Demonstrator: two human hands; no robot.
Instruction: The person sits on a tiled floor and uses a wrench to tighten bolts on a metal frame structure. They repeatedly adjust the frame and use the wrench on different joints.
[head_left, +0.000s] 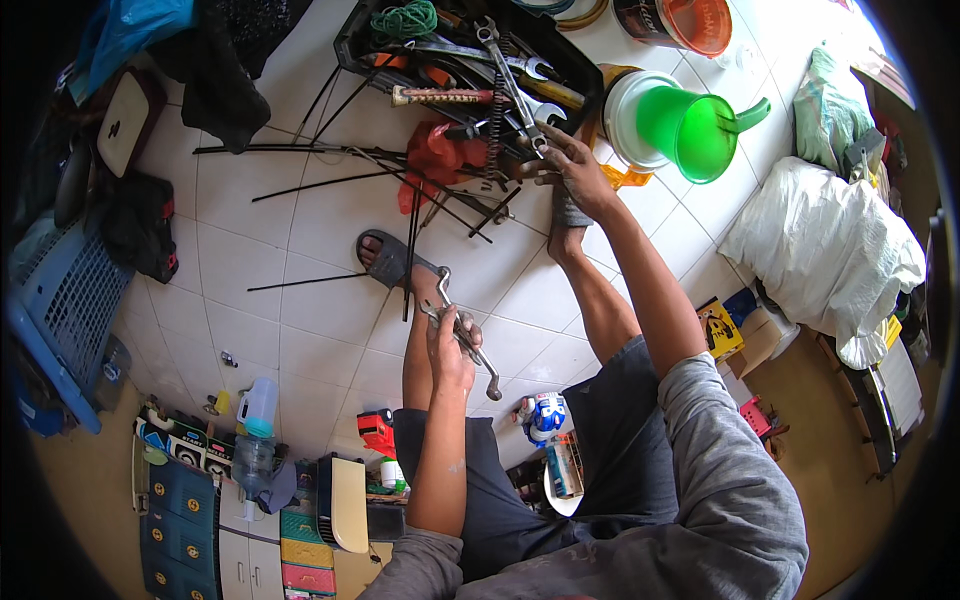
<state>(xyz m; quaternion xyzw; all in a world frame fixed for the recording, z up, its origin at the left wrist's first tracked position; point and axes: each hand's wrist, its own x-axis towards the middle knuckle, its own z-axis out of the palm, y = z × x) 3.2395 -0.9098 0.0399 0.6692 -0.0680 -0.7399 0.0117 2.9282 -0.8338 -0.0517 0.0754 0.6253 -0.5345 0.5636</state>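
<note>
My left hand (452, 348) is closed around a bunch of metal wrenches (484, 362), whose ends stick out above and below the fist, over my left shin. Farther out, my right hand (578, 172) has its fingers at the near end of a long combination wrench (512, 88). That wrench slants over a black toolbox (348, 50) full of tools, with a green cord bundle (405, 19) at its far left. A stick with a patterned grip (440, 96) lies across the near side. Below it are a red plastic bag (440, 155) and thin black rods (310, 180).
Right of the toolbox, a green dipper (700, 135) rests on a white bucket (625, 115), near an orange-and-black pail (685, 25). A white sack (830, 250) lies farther right. At left stand a blue plastic basket (70, 320) and a black bag (140, 230). My sandalled foot (385, 256) is beside the rods.
</note>
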